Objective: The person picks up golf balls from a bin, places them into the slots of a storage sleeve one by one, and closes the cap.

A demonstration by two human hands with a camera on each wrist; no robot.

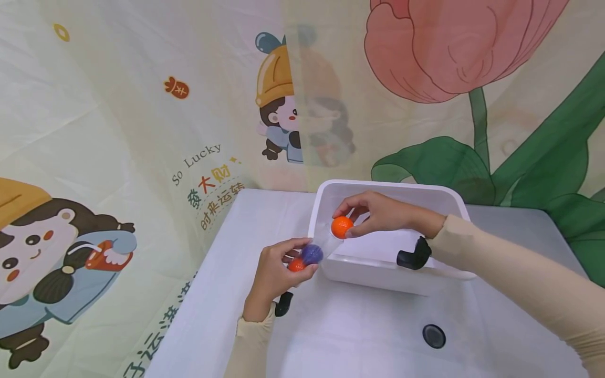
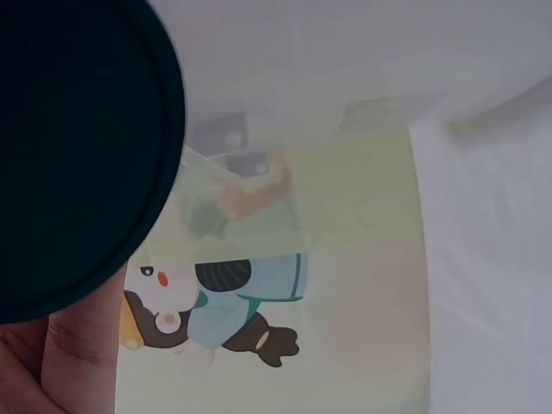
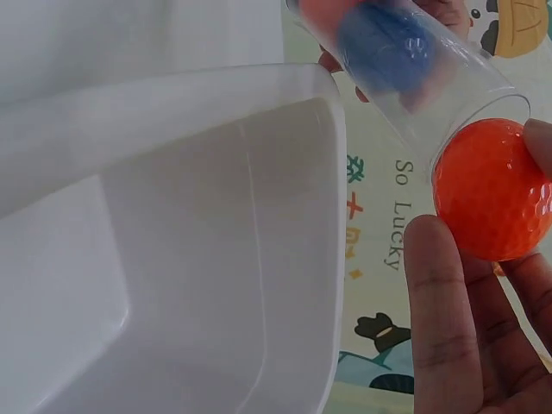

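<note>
My left hand (image 1: 276, 268) grips a clear tube (image 3: 466, 73), tilted with its mouth toward the right hand. Inside the tube, a blue ball (image 1: 312, 254) sits above an orange ball (image 1: 296, 265) at the lower end. With thumb and fingers, my right hand (image 1: 378, 212) pinches an orange dimpled golf ball (image 3: 493, 190) right at the tube's mouth. Both hands are over the left side of a white plastic tub (image 1: 378, 278). A large dark disc (image 2: 78, 164) covers part of the left wrist view, in front of the left fingers (image 2: 82, 354).
A small dark round disc (image 1: 434, 336) lies on the white tabletop (image 1: 359, 331) in front of the tub. Behind the table hangs a printed cloth (image 1: 212, 105) with cartoon figures and a large tulip. Black camera mounts (image 1: 415, 254) stick out from the wrists.
</note>
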